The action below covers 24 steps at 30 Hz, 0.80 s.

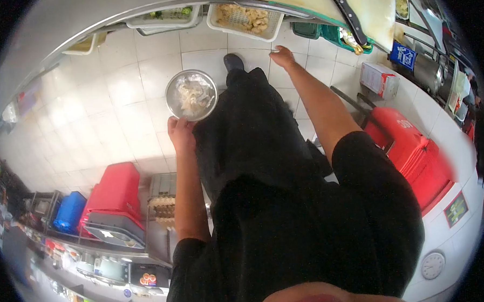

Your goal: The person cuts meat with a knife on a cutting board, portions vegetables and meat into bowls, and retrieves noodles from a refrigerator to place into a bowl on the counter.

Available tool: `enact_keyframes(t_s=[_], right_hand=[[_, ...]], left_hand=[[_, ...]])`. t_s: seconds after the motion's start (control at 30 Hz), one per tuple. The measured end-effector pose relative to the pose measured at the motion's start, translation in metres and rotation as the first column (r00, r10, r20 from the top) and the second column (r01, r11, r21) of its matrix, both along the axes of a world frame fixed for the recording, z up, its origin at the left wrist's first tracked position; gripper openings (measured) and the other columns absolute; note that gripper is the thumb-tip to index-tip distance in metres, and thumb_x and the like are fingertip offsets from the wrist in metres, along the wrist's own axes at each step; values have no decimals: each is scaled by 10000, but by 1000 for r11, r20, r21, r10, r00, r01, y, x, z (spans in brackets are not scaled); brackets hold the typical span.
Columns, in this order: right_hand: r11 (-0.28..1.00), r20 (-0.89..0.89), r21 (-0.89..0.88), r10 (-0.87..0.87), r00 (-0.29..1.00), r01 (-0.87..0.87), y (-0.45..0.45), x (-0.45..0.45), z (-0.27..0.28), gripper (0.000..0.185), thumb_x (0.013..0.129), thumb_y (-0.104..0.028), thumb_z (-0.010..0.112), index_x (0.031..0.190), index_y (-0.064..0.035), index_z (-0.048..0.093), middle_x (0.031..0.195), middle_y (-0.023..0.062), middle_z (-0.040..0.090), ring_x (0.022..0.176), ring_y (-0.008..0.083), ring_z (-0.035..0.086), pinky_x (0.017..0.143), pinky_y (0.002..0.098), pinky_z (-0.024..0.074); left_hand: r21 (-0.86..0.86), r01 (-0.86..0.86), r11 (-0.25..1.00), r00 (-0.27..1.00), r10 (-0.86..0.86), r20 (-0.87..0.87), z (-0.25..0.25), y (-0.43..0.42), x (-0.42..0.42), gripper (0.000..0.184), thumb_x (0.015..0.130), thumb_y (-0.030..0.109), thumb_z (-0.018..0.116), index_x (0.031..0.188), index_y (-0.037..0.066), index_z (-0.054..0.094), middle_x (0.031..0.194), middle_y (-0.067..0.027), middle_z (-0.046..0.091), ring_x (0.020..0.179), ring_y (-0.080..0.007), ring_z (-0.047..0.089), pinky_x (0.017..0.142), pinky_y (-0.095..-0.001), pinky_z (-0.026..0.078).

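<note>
Below the counter edge, ahead of the right hand [284,58]: white plastic basket [276,28], pale pieces, long axis crosswise, just beyond the fingers, whose spacing is unclear. Steel bowl [174,97], round, farther left; near rim pinched by the left hand [182,136].

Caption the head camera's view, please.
A metal bowl in the left hand, the right hand near a white basket.

Black clothing [288,219] is filling the centre; plain red containers [415,154] are glowing at right, pale tiles [126,102] are showing grid lines upper left, and a bin [69,211] is showing blue lower left.
</note>
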State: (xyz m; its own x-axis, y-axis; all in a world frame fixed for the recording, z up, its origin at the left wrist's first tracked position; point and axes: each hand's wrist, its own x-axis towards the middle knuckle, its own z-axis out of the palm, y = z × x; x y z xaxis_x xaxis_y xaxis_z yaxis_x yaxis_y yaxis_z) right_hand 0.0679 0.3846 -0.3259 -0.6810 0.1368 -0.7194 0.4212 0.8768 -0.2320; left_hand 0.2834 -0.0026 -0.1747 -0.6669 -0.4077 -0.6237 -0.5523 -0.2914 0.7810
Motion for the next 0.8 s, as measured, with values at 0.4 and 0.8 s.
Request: enact_keyframes(t_s=[0.4,0.8], right_hand=[[967,-76,31,256,964,-254,-26,-61,-137,702,745,-351,598,1345,-18,452,1319,239,504,1238,348,481,1057,387,361],[871,18,271,421,907,-410,-59,-101,-231,718,748,-287,640,1369,-23,393,1248,240,553,1146,383,544,973,403,433]], left_hand=[[149,-150,977,958,106,267,-84,-11,-4,76,837,-28,539,844,43,514,856,-86,611,762,-187,615,662,-342,560],[204,-381,902,888,296,352,-209,3,39,94,844,-1,560,823,74,508,861,-62,617,735,-158,611,653,-299,533]])
